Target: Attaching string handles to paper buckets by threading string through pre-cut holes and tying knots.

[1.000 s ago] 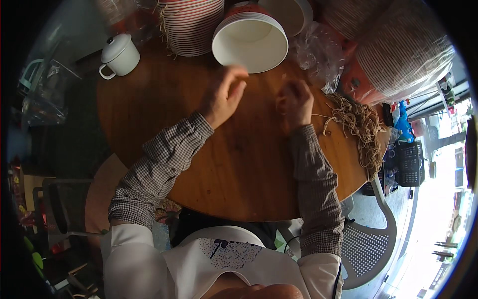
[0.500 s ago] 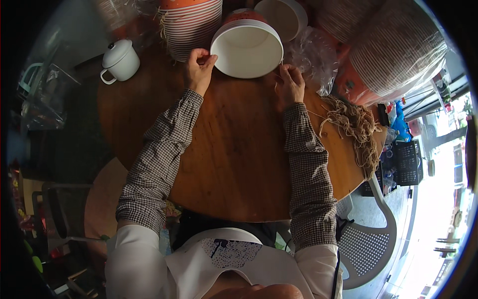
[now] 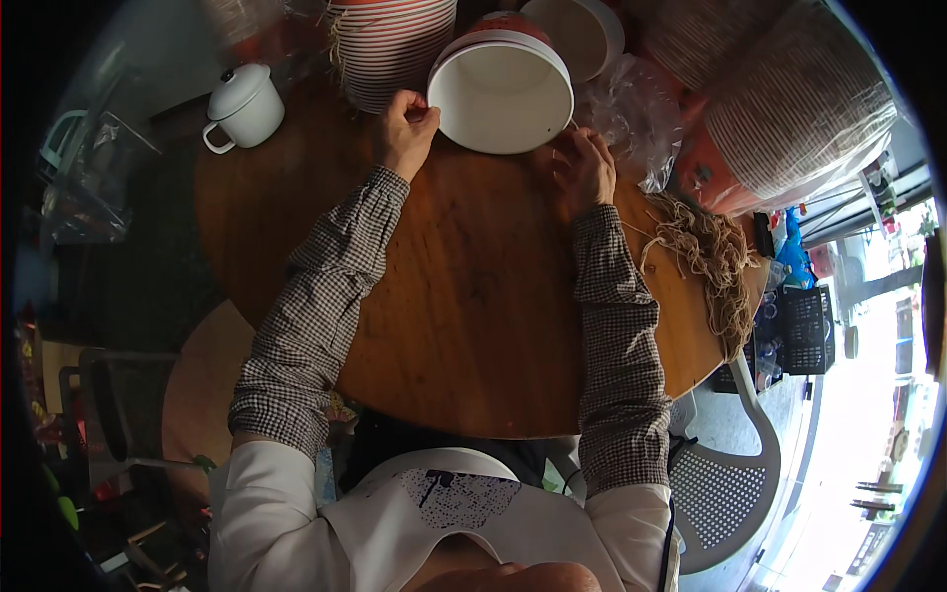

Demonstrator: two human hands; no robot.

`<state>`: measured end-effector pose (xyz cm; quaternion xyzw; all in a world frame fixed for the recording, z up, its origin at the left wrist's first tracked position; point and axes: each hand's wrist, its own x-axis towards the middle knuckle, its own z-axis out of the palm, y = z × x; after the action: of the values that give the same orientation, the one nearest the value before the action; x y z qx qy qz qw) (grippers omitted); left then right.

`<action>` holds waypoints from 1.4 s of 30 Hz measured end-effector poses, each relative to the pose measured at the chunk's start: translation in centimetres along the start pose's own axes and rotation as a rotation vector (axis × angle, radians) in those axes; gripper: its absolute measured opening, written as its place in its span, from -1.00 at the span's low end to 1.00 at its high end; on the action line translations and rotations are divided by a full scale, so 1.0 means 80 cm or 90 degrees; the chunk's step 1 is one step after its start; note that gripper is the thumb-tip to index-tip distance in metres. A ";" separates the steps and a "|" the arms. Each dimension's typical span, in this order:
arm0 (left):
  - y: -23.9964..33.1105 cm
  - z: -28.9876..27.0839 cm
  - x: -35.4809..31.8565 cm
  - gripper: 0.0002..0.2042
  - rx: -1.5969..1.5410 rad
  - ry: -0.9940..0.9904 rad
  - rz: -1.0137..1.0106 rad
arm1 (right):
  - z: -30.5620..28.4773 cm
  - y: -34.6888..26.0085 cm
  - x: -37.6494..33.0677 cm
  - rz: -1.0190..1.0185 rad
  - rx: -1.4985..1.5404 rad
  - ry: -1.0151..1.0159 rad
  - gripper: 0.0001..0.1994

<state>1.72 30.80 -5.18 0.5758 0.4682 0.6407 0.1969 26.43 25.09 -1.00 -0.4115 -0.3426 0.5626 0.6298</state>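
A white-lined paper bucket [image 3: 501,99] with an orange-red outside lies tipped at the far middle of the wooden table, its mouth toward me. At its left rim is my left hand [image 3: 406,136], thumb and forefinger pinched together; whether they grip the rim or a thin strand is too small to tell. My right hand [image 3: 590,170] is at the lower right rim with fingers bent and slightly blurred. A thin strand of string [image 3: 573,121] shows between its fingertips and the bucket. Beside my right forearm a tangled bundle of beige string [image 3: 705,252] lies on the table.
A tall stack of paper buckets [image 3: 395,49] stands left of the tipped one, another white bucket [image 3: 582,39] behind it. Clear plastic wrap [image 3: 631,118] and plastic-wrapped stacks [image 3: 789,109] fill the right. A white lidded mug [image 3: 245,111] stands left; a grey chair [image 3: 725,493] is at lower right.
The whole view has shifted slightly, so the table things sit a little farther right. Both hands stay at the bucket's rim; my right fingers have moved a little.
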 end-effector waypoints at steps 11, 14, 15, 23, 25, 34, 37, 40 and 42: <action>0.036 -0.005 -0.009 -0.80 -0.008 -0.091 0.025 | -0.014 0.004 0.005 -0.003 0.016 -0.037 -0.89; 0.055 -0.004 -0.015 -0.74 -0.010 -0.023 0.068 | -0.022 0.001 0.001 -0.011 0.048 -0.057 -0.86; 0.065 -0.004 -0.017 -0.70 -0.044 0.072 0.153 | -0.022 0.001 -0.003 -0.004 0.049 -0.075 -0.84; 0.106 0.020 -0.077 -0.57 0.091 -0.188 0.333 | -0.002 0.013 -0.053 -0.057 0.142 -0.121 -0.88; 0.080 0.023 -0.089 -0.56 0.180 -0.223 0.306 | 0.018 0.017 -0.069 -0.062 0.149 -0.159 -0.87; 0.135 -0.012 -0.104 -0.80 0.158 -0.211 0.199 | 0.037 0.006 -0.133 -0.068 0.036 -0.173 -0.87; 0.159 -0.012 -0.120 -0.79 0.019 -0.206 0.126 | 0.032 -0.002 -0.145 -0.081 -0.001 -0.175 -0.88; 0.155 -0.023 -0.124 -0.79 0.020 -0.252 0.109 | 0.034 -0.004 -0.146 -0.074 -0.038 -0.196 -0.87; 0.155 -0.023 -0.126 -0.80 -0.028 -0.257 0.070 | 0.032 -0.006 -0.144 -0.069 -0.070 -0.199 -0.86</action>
<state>6.19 16.17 -0.32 0.7125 0.3731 0.5325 0.2639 22.86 14.00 0.90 -0.3341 -0.4883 0.5656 0.5746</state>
